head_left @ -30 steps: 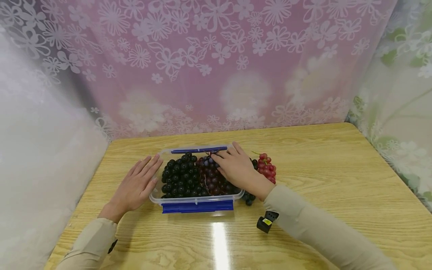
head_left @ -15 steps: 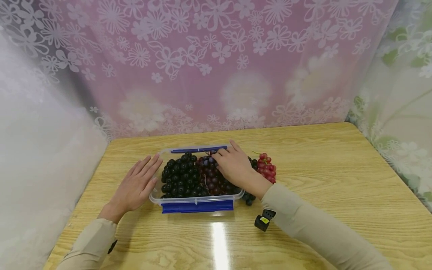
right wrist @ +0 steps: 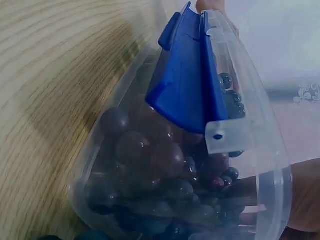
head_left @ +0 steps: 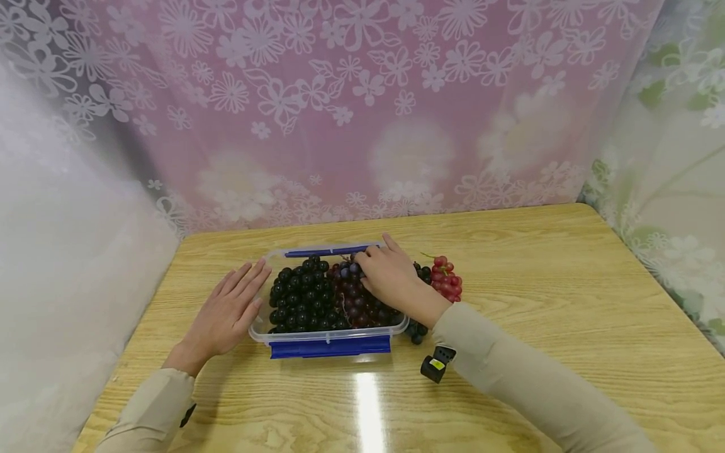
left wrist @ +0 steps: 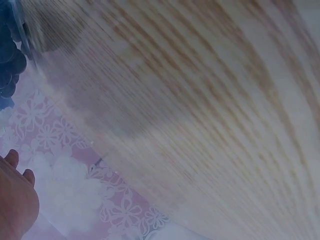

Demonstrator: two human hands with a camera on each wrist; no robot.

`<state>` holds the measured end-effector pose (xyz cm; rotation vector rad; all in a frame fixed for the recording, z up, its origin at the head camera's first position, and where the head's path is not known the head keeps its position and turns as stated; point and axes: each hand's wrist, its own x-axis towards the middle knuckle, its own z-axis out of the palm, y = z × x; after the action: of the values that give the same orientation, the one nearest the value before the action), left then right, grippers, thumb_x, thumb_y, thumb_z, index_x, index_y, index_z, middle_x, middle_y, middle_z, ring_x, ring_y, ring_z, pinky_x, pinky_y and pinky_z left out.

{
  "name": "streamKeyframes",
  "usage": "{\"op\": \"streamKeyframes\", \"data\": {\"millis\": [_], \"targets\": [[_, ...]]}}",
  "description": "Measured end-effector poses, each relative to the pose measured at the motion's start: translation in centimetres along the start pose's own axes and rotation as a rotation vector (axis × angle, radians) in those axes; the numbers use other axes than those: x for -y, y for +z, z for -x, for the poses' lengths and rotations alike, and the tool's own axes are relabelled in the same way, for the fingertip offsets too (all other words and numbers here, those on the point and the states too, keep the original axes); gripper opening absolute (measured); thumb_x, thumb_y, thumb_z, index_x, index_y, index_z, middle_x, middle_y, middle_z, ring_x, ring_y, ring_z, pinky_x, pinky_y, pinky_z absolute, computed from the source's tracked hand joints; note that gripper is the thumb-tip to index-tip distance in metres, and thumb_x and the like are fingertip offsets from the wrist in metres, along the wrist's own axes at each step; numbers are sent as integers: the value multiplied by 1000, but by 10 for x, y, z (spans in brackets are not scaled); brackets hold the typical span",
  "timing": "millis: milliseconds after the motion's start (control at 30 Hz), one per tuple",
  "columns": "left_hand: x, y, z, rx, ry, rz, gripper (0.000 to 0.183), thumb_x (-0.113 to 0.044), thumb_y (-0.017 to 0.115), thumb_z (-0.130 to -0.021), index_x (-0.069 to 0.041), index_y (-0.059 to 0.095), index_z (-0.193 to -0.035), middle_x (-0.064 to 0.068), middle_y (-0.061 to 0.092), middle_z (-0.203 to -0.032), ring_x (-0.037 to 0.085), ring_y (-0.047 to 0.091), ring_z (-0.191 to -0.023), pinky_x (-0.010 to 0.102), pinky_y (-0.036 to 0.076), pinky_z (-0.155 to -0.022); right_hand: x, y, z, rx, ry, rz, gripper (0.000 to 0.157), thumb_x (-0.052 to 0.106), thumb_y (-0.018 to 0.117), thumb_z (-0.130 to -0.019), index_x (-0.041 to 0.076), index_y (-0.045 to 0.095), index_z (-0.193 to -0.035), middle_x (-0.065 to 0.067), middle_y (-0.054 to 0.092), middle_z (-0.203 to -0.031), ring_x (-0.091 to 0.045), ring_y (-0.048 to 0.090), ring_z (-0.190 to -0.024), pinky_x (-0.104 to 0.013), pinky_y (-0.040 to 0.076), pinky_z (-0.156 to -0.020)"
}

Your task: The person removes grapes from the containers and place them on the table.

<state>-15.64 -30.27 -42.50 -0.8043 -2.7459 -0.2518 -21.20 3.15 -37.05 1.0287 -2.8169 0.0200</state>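
A clear plastic food container (head_left: pixel 330 335) with blue latches holds bunches of black grapes (head_left: pixel 303 296) on its left and dark red grapes (head_left: pixel 357 302) on its right. My left hand (head_left: pixel 226 311) lies with fairly straight fingers against the container's left end. Over the right part, my right hand (head_left: pixel 391 277) reaches in across the rim, its fingers bent down onto a bunch of dark purple grapes (head_left: pixel 350 269). Its fingertips are partly hidden. The right wrist view shows a blue latch (right wrist: pixel 187 75) and grapes through the clear wall.
A bunch of red grapes (head_left: pixel 446 280) and more black grapes (head_left: pixel 418 333) lie just right of the container, partly behind my right forearm. The wooden table (head_left: pixel 538 270) ends at a pink floral curtain (head_left: pixel 351 145) at the back.
My right hand has shifted slightly left, and its fingers have bent further down onto the grapes. My left hand stays at the container's left end.
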Motion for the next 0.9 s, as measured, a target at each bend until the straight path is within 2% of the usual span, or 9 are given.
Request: {"op": "streamKeyframes", "data": {"millis": [100, 300, 567, 900], "targets": [[0, -1, 0, -2, 2, -2, 55, -26, 41, -102, -10, 25, -153, 8, 21, -157, 34, 21, -140, 50, 12, -114, -2, 1, -1, 2, 3, -13, 40, 27, 71, -87, 8, 63, -121, -10, 65, -110, -25, 63, -100, -50, 19, -113], [0, -2, -1, -1, 12, -17, 59, -22, 48, -100, -10, 26, -153, 8, 21, -157, 35, 23, -139, 52, 16, -112, -4, 4, -3, 1, 24, -27, 39, 28, 70, -87, 9, 63, -121, -9, 64, -113, -25, 64, -98, -52, 19, -112], [1, -3, -1, 0, 22, -30, 58, -23, 47, -100, -10, 26, -153, 10, 21, -157, 34, 19, -141, 48, 11, -114, -1, 0, -3, 47, 32, -10, 38, 27, 71, -88, 12, 65, -122, -8, 65, -114, -22, 58, -109, -51, 19, -113], [2, -4, -1, 9, 28, -49, 57, -26, 46, -100, -11, 27, -152, 8, 20, -157, 31, 14, -143, 46, 8, -115, -6, 4, -5, 10, 7, -68, 34, 24, 71, -86, 9, 64, -116, -7, 64, -108, -22, 64, -96, -49, 19, -113]]}}
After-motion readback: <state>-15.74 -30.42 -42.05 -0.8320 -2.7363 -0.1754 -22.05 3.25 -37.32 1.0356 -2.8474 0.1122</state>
